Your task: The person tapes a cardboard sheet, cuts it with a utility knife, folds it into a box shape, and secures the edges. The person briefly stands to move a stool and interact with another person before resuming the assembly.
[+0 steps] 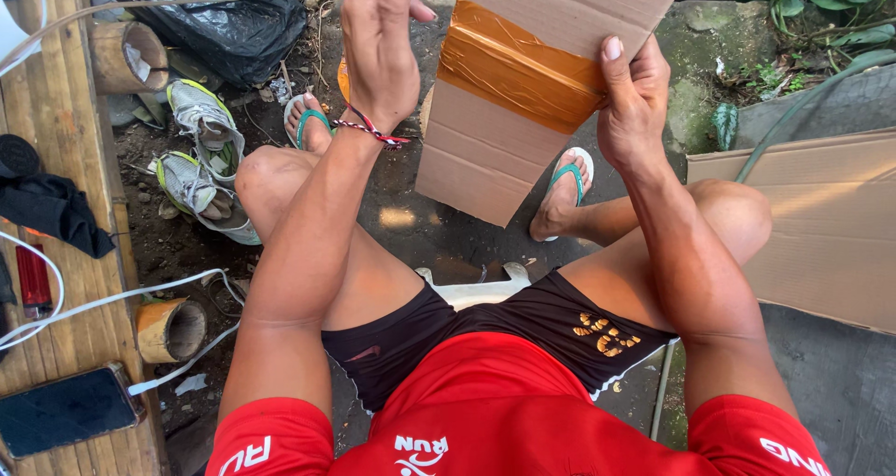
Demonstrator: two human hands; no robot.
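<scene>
Overhead, right hand (633, 98) gripping taped cardboard (532, 84)

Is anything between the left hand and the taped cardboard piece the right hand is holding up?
Nothing visible. The left hand is raised beside the cardboard piece, with only open air between them. The right hand grips the cardboard's right edge.

We hold a cardboard sheet (523, 84) up before our knees, our right hand (635, 98) on its right edge and our left hand (378, 42) just left of it. A second cardboard sheet (821, 224) lies to our right. On the bench (56, 112) to our left lie a phone (65, 409) and a cable (103, 301); shoes (201, 159) sit on the ground beside it.
</scene>
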